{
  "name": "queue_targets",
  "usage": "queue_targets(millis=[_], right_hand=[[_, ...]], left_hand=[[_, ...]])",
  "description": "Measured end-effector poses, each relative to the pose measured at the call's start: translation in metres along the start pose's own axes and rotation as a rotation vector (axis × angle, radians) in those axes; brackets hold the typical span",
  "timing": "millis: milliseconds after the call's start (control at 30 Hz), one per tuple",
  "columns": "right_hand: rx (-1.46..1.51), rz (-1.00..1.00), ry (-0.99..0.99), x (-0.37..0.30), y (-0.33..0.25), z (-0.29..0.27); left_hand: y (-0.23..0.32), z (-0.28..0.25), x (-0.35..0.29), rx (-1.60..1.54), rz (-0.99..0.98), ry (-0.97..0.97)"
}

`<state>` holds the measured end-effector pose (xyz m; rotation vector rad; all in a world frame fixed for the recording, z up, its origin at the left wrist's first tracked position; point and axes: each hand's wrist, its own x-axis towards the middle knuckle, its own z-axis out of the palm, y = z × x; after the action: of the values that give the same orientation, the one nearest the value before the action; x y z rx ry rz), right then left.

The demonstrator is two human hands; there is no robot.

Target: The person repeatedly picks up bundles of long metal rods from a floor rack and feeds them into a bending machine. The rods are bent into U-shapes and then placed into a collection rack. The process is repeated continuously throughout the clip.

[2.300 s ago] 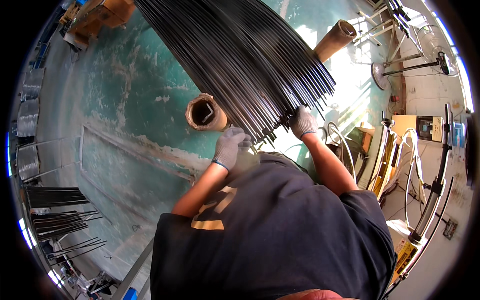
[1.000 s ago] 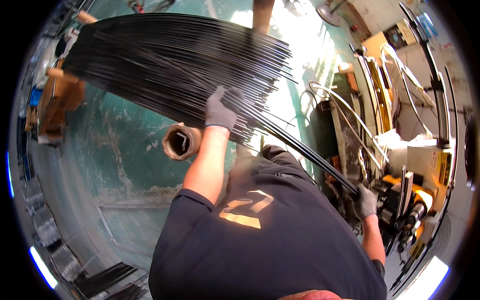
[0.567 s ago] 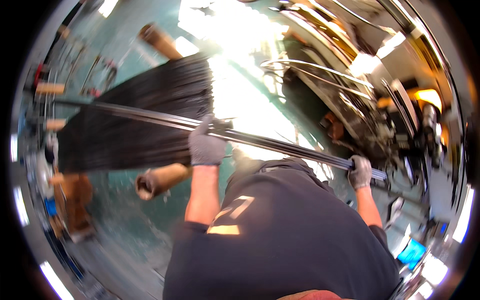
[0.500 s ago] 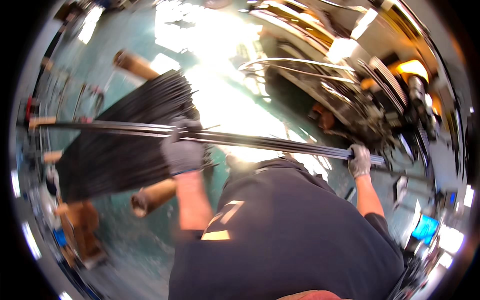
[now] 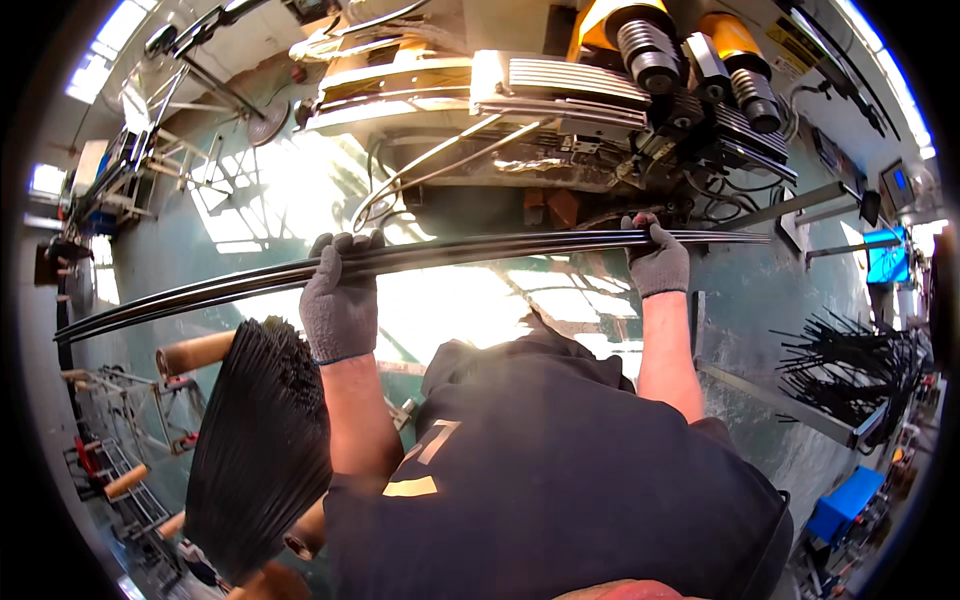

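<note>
Several long, thin dark metal rods (image 5: pixel 480 247) stretch across in front of my body in one loose bundle. My left hand (image 5: pixel 341 300), in a grey work glove, is wrapped round the bundle left of its middle. My right hand (image 5: pixel 657 262), gloved the same way, grips it nearer the right end. To the left the rods run well past my left hand and fan apart slightly. Down at my left lies a large stack of similar black rods (image 5: pixel 255 440), resting on brown cardboard tubes (image 5: pixel 195 353).
A machine with orange-and-black cylindrical units (image 5: pixel 648 50) stands ahead, cables (image 5: pixel 430 170) looping before it. On the right, another pile of black rods (image 5: pixel 850 375) lies on a metal frame near a blue box (image 5: pixel 846 503). A round-based stand (image 5: pixel 268 122) is at far left.
I have turned to the right, toward the machine, carrying the rods along. The rod stack has shifted lower left in view. Both hands still hold the bundle.
</note>
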<state>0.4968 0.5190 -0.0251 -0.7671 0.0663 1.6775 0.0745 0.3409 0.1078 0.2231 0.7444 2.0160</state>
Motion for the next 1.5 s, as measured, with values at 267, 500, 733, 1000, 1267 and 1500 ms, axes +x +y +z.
queue_targets(millis=[267, 500, 733, 1000, 1267, 1500], right_hand=[[-0.209, -0.366, 0.115, 0.026, -0.080, 0.061], [-0.260, -0.511, 0.352, 0.091, -0.102, 0.098], [-0.200, -0.612, 0.235, 0.129, -0.088, 0.150], [-0.250, -0.589, 0.204, 0.172, -0.092, 0.154], [-1.029, -0.699, 0.602, 0.229, -0.115, 0.129], [-1.717, -0.620, 0.696, 0.215, -0.119, 0.158]], left_hand=[[0.060, -0.008, 0.133, 0.053, -0.033, -0.295], [0.049, -0.060, 0.252, 0.073, -0.094, -0.162], [-0.002, -0.029, 0.317, 0.106, -0.153, 0.095], [-0.088, 0.005, 0.333, 0.041, -0.233, 0.117], [-0.147, 0.072, 0.312, 0.120, -0.302, 0.049], [-0.104, 0.037, 0.321, 0.001, -0.326, -0.011]])
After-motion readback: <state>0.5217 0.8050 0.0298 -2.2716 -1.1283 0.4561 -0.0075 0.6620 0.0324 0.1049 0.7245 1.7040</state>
